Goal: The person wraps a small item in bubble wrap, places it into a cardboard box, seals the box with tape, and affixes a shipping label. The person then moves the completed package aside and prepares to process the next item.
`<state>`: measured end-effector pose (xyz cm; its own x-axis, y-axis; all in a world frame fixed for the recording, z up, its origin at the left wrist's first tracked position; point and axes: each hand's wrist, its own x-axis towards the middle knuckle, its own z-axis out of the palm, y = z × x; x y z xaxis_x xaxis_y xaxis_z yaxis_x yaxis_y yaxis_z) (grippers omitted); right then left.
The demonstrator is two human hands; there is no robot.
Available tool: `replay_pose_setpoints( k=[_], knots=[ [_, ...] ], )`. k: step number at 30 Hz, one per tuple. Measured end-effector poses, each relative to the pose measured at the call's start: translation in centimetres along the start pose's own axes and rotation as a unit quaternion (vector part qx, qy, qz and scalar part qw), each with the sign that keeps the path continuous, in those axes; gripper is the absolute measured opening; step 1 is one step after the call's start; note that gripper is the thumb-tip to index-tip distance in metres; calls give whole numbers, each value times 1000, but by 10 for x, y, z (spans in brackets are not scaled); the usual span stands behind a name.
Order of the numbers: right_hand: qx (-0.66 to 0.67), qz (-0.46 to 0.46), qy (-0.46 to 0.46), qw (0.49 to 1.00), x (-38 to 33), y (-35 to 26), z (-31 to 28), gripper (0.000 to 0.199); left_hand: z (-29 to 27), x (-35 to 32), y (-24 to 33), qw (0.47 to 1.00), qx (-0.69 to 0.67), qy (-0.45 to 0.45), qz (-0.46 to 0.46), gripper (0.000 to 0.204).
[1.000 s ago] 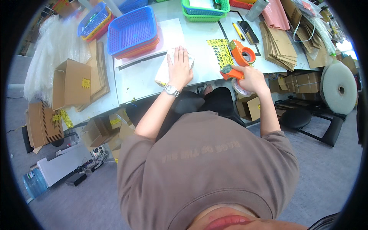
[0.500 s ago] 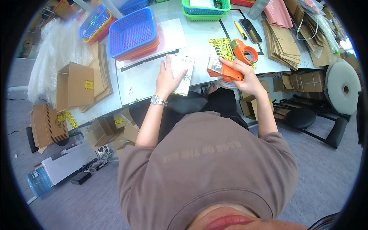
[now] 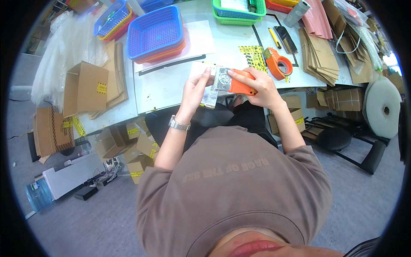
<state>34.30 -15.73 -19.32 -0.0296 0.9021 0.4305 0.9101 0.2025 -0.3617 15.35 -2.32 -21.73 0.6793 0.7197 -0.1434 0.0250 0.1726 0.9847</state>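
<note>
My left hand (image 3: 195, 92), a metal watch on its wrist, grips a flat white labelled package (image 3: 209, 98) at the table's near edge. Its thumb lies over the package's face. My right hand (image 3: 264, 89) is closed around an orange hand-held tape dispenser (image 3: 244, 83). The metal-and-clear front end of this dispenser rests over the package's right side, close to my left thumb; whether tape is sticking there cannot be seen. A second orange tape dispenser (image 3: 278, 64) lies on the table just beyond my right hand.
Stacked plastic baskets (image 3: 155, 32) stand at the left, green baskets (image 3: 236, 15) at the back. A yellow cutter (image 3: 274, 37), a phone (image 3: 285, 39) and flat cardboard (image 3: 319, 60) lie to the right. An opened carton (image 3: 83, 92) stands at the left edge; a stool (image 3: 334, 138) is at the right.
My right hand has moved left with the tape dispenser, bringing its front end onto the package. My left thumb has shifted toward that end. The whole view has shifted slightly.
</note>
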Motion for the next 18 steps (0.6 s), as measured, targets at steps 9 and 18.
replay_pose_setpoints(
  k=[9, 18],
  knots=[
    [43, 65, -53, 996, 0, 4, 1, 81, -13, 20, -9, 955, 280, 49, 81, 28],
    [13, 155, -95, 983, -22, 26, -21, 70, -115, 61, -29, 977, 195, 80, 36, 32]
  ],
)
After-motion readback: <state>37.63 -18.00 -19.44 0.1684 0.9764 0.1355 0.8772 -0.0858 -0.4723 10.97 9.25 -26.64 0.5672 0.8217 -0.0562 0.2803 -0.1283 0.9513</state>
